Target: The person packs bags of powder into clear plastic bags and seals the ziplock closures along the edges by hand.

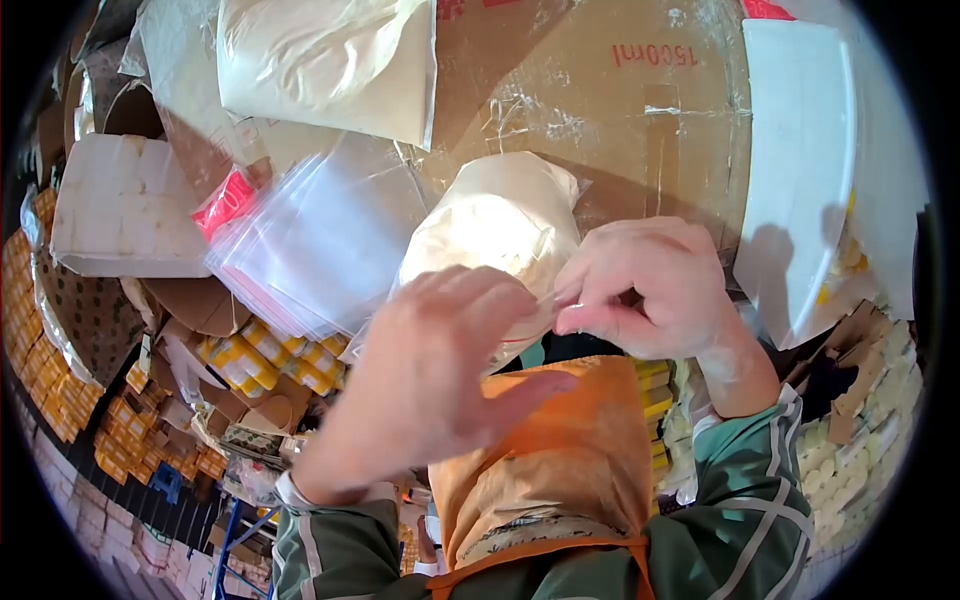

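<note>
A clear plastic bag (495,220) filled with something pale cream, perhaps powder, lies on the cardboard in front of me. My right hand (650,290) is closed at the bag's near right edge, thumb and forefinger pinching the plastic. Over the bag's near left side is my left hand (440,360), slightly blurred, with its fingers stretched out and the thumb apart. It hides part of the bag's mouth, and I cannot tell whether it touches the plastic. To the left lies a stack of flat clear plastic bags (320,230).
Another filled bag (325,65) lies at the back on the cardboard box (600,120). A white foam box (130,205) stands left, near a red plastic piece (225,203). A white panel (797,170) stands at right. Yellow packs (240,362) sit below the work surface.
</note>
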Motion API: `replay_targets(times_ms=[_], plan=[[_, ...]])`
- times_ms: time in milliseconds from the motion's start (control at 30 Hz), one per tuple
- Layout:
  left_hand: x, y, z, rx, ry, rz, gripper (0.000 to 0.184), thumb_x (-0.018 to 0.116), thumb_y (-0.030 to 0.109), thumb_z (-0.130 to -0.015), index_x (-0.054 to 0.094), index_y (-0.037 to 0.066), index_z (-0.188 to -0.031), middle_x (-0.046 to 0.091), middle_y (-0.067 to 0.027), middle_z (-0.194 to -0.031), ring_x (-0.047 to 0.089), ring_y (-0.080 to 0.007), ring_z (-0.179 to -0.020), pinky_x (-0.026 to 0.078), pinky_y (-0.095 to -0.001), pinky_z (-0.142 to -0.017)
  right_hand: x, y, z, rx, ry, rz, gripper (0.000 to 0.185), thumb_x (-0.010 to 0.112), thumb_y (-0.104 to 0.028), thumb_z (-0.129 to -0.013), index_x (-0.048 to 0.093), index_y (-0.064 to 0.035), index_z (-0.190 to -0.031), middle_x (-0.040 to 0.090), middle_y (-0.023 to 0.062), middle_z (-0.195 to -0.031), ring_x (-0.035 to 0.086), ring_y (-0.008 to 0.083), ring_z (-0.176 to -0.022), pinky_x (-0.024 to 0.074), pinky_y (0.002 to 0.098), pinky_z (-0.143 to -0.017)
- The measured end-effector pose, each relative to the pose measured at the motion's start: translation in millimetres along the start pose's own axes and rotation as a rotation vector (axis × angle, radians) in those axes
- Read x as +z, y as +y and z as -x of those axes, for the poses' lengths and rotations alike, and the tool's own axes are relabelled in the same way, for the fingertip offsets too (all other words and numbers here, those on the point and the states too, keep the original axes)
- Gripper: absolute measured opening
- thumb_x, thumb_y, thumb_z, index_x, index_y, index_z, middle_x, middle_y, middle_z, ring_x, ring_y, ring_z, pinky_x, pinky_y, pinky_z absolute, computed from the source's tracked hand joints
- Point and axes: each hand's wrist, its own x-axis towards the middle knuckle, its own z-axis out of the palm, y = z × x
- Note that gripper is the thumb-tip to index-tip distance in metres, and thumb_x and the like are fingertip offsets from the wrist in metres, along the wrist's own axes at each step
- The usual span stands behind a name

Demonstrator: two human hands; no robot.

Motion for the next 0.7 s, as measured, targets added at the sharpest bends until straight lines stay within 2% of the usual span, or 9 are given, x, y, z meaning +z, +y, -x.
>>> replay_targets(times_ms=[67,100,167,233,367,400,500,567,700], plan=[[17,18,8,-0.088,0.116,-0.254,0.032,0.074,0.021,-0.076,0.058,0.003,-0.098,0.061,-0.0109,-0.093,0.061,-0.0313,-0.083,0.050,-0.0393,-0.071,5,2,-3,0.028,0.038,-0.048,0.017,0.076,-0.009,-0.079,0.060,-0.0074,-0.074,0.067,0.0060,-0.072,0.062,0.0174,-0.056,0.0474,0.0259,-0.052],[27,21,10,-0.088,0.113,-0.259,0.032,0.074,0.021,-0.076,0.058,0.003,-0.098,0.061,-0.0109,-0.093,0.061,-0.0313,-0.083,0.050,-0.0393,-0.071,5,3,-4,0.051,0.073,-0.080,0.016,0.075,-0.009,-0.080,0.060,-0.0075,-0.074,0.067,0.0059,-0.071,0.062,0.0164,-0.057,0.0474,0.0249,-0.053],[49,15,9,-0.192,0.356,-0.262,0.028,0.071,0.018,-0.079,0.058,0.004,-0.099,0.060,-0.0103,-0.090,0.061,-0.0298,-0.081,0.050,-0.0378,-0.067,3,5,-8,0.089,0.039,-0.040,0.014,0.071,-0.007,-0.084,0.058,-0.0055,-0.078,0.067,0.0052,-0.073,0.061,0.0118,-0.058,0.0471,0.0229,-0.053],[54,0,-2,-0.229,0.381,-0.291,0.018,0.067,0.016,-0.082,0.059,0.005,-0.094,0.061,-0.0110,-0.084,0.061,-0.0289,-0.075,0.048,-0.0381,-0.061,11,20,-10,0.455,0.117,-0.505,0.013,0.065,-0.003,-0.088,0.053,-0.0037,-0.082,0.064,0.0038,-0.075,0.059,0.0070,-0.062,0.0470,0.0214,-0.054],[51,-45,-23,-0.167,0.363,-0.112,0.010,0.062,0.009,-0.086,0.060,-0.001,-0.086,0.058,-0.0157,-0.069,0.058,-0.0332,-0.062,0.047,-0.0368,-0.059,9,49,-18,0.610,0.082,-0.696,0.014,0.059,-0.002,-0.092,0.049,-0.0034,-0.082,0.060,0.0014,-0.078,0.057,0.0046,-0.068,0.0471,0.0193,-0.060],[49,-49,-26,-0.135,0.349,-0.054,0.009,0.059,0.007,-0.087,0.059,-0.001,-0.083,0.057,-0.0160,-0.066,0.057,-0.0333,-0.059,0.046,-0.0366,-0.057,7,50,-17,0.657,0.095,-0.768,0.008,0.059,-0.002,-0.091,0.054,-0.0027,-0.086,0.061,-0.0003,-0.078,0.056,0.0039,-0.069,0.0463,0.0183,-0.062],[43,-48,-29,-0.127,0.298,0.005,0.010,0.057,0.007,-0.089,0.058,-0.001,-0.083,0.057,-0.0148,-0.068,0.054,-0.0309,-0.058,0.046,-0.0347,-0.058,-3,51,-14,0.684,0.196,-0.520,0.009,0.065,-0.010,-0.090,0.062,-0.0015,-0.091,0.061,-0.0010,-0.070,0.057,0.0041,-0.064,0.0450,0.0189,-0.057],[42,-49,-29,-0.125,0.290,0.037,0.009,0.058,0.009,-0.089,0.057,0.001,-0.085,0.059,-0.0147,-0.069,0.057,-0.0328,-0.061,0.046,-0.0377,-0.058,-16,39,-12,0.764,0.165,-0.603,0.013,0.069,-0.012,-0.086,0.067,-0.0010,-0.093,0.062,-0.0015,-0.070,0.056,0.0034,-0.063,0.0442,0.0186,-0.055],[42,-53,-28,-0.194,0.268,0.214,0.009,0.060,0.011,-0.088,0.056,0.003,-0.088,0.060,-0.0148,-0.071,0.060,-0.0338,-0.066,0.046,-0.0392,-0.060,-20,34,-2,0.674,0.091,-0.538,0.007,0.071,-0.008,-0.083,0.069,-0.0007,-0.083,0.065,-0.0013,-0.073,0.056,0.0026,-0.063,0.0450,0.0195,-0.056]])
